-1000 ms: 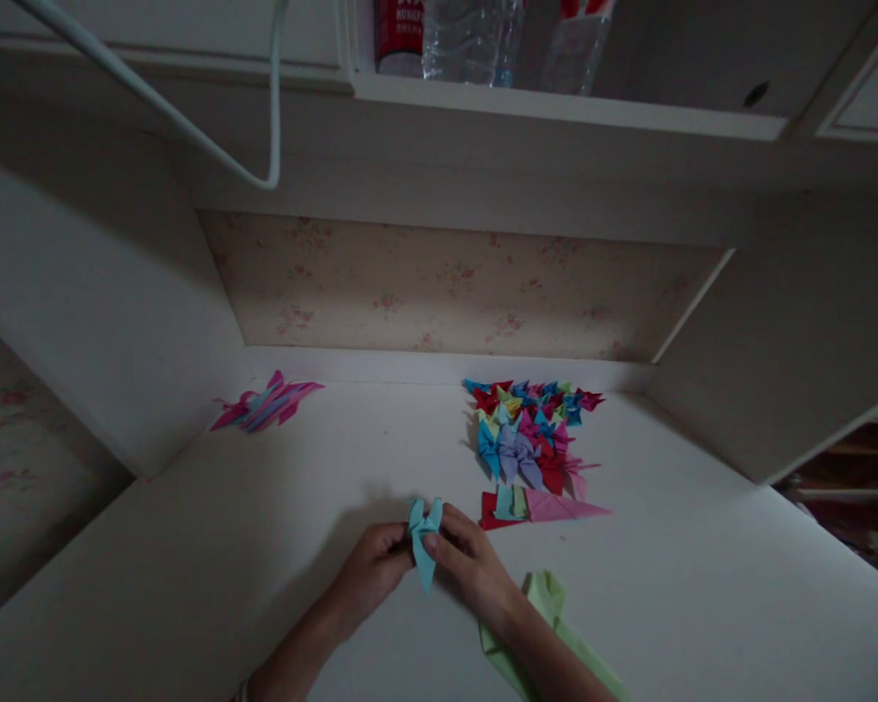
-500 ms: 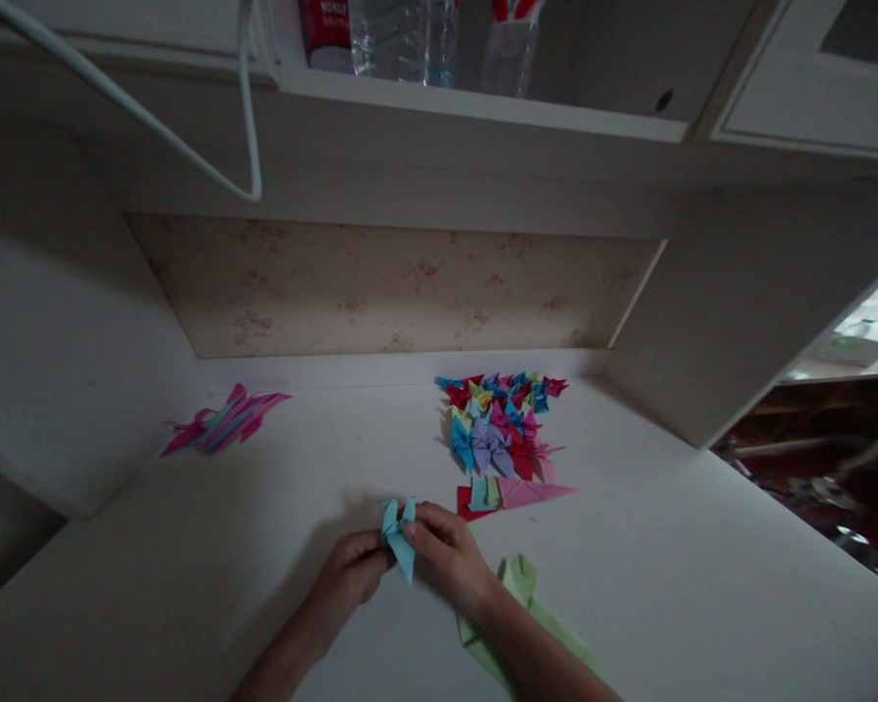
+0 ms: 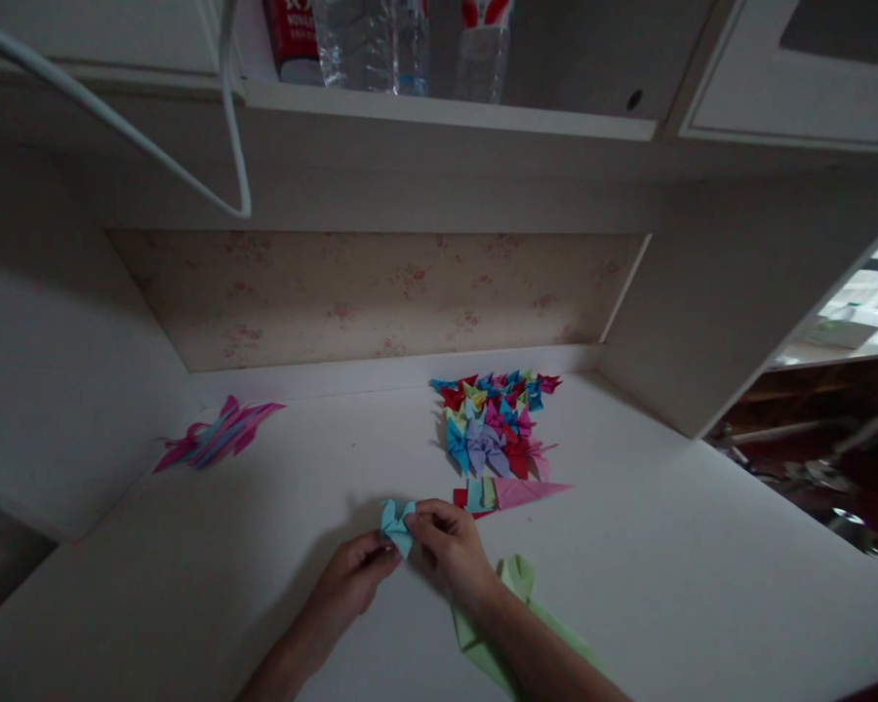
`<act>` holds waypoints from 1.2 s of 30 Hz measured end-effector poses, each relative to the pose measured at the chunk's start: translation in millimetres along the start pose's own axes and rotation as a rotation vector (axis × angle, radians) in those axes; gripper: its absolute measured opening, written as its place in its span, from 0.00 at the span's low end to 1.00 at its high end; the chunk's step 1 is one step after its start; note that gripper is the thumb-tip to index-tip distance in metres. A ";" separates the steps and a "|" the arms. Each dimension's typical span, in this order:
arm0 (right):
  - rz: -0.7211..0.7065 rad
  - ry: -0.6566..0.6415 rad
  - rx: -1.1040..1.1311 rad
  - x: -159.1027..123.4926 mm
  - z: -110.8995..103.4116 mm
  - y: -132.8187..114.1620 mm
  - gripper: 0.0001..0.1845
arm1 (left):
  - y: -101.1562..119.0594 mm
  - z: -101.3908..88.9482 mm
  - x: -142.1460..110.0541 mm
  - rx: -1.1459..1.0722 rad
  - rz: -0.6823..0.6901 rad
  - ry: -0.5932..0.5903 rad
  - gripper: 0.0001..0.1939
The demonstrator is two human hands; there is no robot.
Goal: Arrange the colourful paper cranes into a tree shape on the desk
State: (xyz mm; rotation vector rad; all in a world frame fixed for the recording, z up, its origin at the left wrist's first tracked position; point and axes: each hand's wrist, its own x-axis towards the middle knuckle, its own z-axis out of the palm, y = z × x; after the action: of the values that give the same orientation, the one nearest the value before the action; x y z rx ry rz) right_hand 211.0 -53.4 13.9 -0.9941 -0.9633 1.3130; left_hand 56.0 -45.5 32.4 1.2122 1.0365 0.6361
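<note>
The small turquoise piece of folded paper [image 3: 397, 527] sits between the two hands, just beyond the fingertips of the left hand [image 3: 360, 573], which pinches its lower edge, while the right hand [image 3: 454, 548] grips its right side between thumb and fingers. It looks very light, crisp along its creases yet easily crumpled or torn, so the layered, thicker folds seem the safest hold, with a light pinch. Beyond the right hand lies a multicoloured cluster of folded paper shapes [image 3: 489, 439]; a pale green, long folded strip [image 3: 516, 575] lies partly beneath the right forearm.
</note>
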 end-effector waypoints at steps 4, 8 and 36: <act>0.005 0.051 0.024 4.7 -0.7 0.8 0.17 | 3.1 0.1 -0.2 0.025 -0.003 0.025 0.21; -0.065 0.121 0.009 7.3 -3.9 -22.5 0.16 | 1.9 -0.5 0.6 0.029 -0.019 0.083 0.26; 0.010 0.322 -1.233 86.2 -285.8 -111.4 0.09 | -11.9 -5.8 4.9 0.021 0.008 0.067 0.24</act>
State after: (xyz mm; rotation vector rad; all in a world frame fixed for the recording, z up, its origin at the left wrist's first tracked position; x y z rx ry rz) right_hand 519.5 23.5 34.5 -2.0403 -1.5158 0.4110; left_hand 51.4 -42.0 19.5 1.2212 1.0974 0.6775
